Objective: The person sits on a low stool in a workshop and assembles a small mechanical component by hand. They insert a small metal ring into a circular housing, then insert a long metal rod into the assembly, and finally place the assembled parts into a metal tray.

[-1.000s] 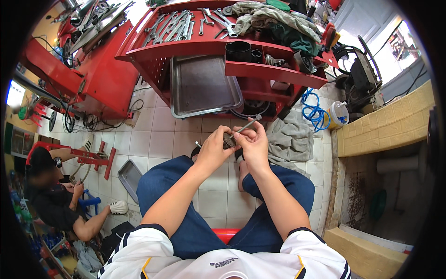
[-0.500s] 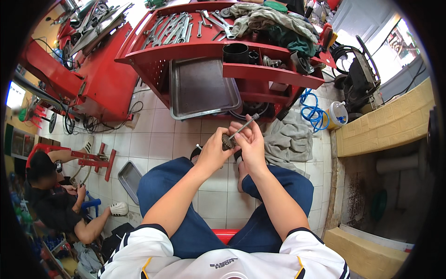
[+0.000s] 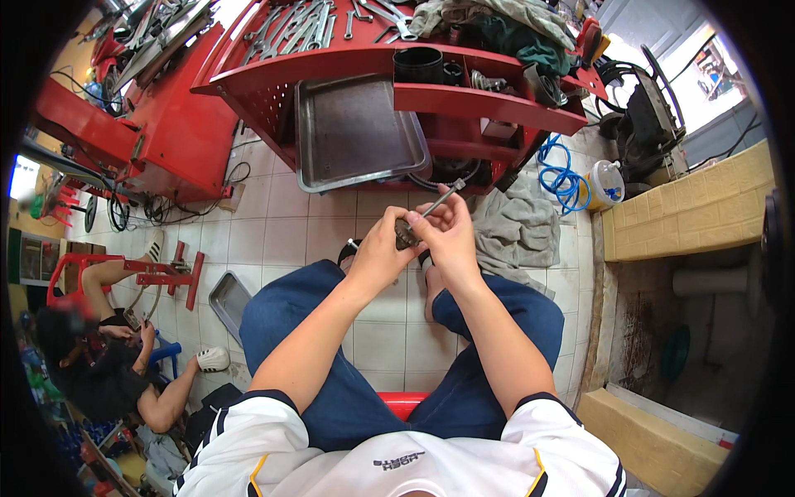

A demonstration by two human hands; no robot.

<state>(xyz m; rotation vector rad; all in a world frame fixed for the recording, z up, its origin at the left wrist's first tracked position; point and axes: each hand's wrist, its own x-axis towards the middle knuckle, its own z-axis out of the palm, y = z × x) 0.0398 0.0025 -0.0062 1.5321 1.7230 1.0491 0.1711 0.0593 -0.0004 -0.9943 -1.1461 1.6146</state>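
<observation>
My left hand (image 3: 379,255) is closed around a small dark metal part with a ridged, gear-like edge (image 3: 405,235). In my right hand (image 3: 451,238), a thin grey metal rod (image 3: 436,203) with a thicker far end is pinched between thumb and fingers. It slants from upper right down to the gear-like part; whether its lower tip enters the part or only touches it is hidden by my fingers. Both hands are close together above the floor, between and just ahead of my knees.
Ahead stands a red tool cart (image 3: 331,65) bearing wrenches and rags, with a metal tray (image 3: 356,137) leaning on it. A grey cloth (image 3: 522,232), blue hose (image 3: 563,178) and white bucket (image 3: 606,184) lie right. Left are a small tray (image 3: 229,302) and a seated person (image 3: 103,364).
The cart and tray sit slightly higher in the picture as the view shifts. The gear-like part has turned a little, showing more of its ridged side. Both hands keep their hold.
</observation>
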